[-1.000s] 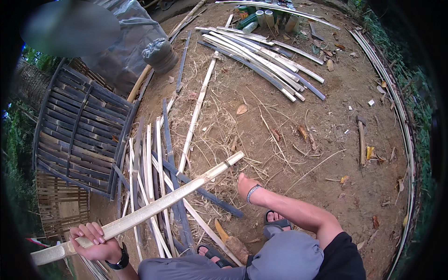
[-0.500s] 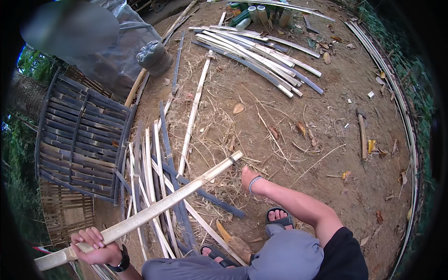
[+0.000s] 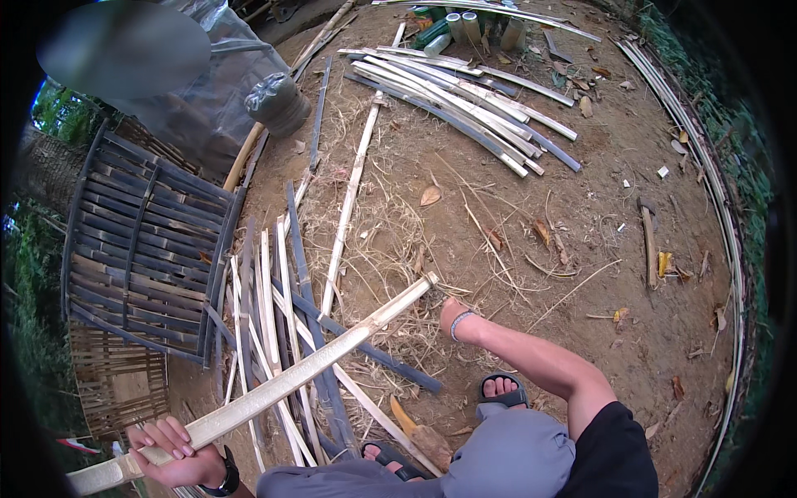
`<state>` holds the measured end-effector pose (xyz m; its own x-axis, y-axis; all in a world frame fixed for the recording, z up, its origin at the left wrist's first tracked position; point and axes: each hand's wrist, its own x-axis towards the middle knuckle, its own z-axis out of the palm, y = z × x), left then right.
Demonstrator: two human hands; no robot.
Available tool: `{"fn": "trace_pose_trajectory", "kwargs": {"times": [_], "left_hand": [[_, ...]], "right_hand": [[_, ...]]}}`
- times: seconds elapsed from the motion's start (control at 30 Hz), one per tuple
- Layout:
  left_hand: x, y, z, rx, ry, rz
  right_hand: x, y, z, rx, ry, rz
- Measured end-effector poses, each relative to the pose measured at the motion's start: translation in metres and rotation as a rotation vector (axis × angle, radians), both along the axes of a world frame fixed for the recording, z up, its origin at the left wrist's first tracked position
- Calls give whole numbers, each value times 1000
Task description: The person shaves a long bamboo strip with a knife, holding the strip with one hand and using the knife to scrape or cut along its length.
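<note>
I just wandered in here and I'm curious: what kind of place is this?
Probably an outdoor bamboo-working yard. Split bamboo strips lie piled on the bare dirt ground, a woven bamboo panel lies beside them, and the left hand grips a split bamboo pole.

The ground (image 3: 598, 249) is bare brown dirt, strewn with dry leaves and straw. A heap of split bamboo strips (image 3: 465, 100) lies at the far end, with cut bamboo tubes (image 3: 469, 25) just beyond it. One long pale strip (image 3: 353, 195) runs down the middle. Nearer, more slats (image 3: 278, 332) lie crossed over each other beside a dark woven panel (image 3: 141, 249). Thin long strips (image 3: 706, 166) curve along the right edge.
</note>
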<state>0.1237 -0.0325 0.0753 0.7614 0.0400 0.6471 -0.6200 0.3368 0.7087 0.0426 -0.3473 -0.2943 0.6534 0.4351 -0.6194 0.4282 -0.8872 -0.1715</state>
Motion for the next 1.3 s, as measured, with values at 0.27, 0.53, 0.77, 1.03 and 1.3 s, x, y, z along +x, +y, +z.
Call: {"fn": "trace_pose_trajectory", "kwargs": {"times": [0.27,0.53,0.77,1.03,1.3], "left_hand": [[11,22,-7,-9,27,12],[-5,7,-1,11,19,-3],[5,7,-4,-17,20,0],[1,3,-3,-72,74,4],[-3,9,-3,-67,77,22]], "right_hand": [[-22,20,2,315,-100,-831],[-11,17,-11,180,-56,-675],[-29,22,7,316,58,-981],[-30,22,-12,255,-119,-856],[-32,49,39,352,-112,-1011]]}}
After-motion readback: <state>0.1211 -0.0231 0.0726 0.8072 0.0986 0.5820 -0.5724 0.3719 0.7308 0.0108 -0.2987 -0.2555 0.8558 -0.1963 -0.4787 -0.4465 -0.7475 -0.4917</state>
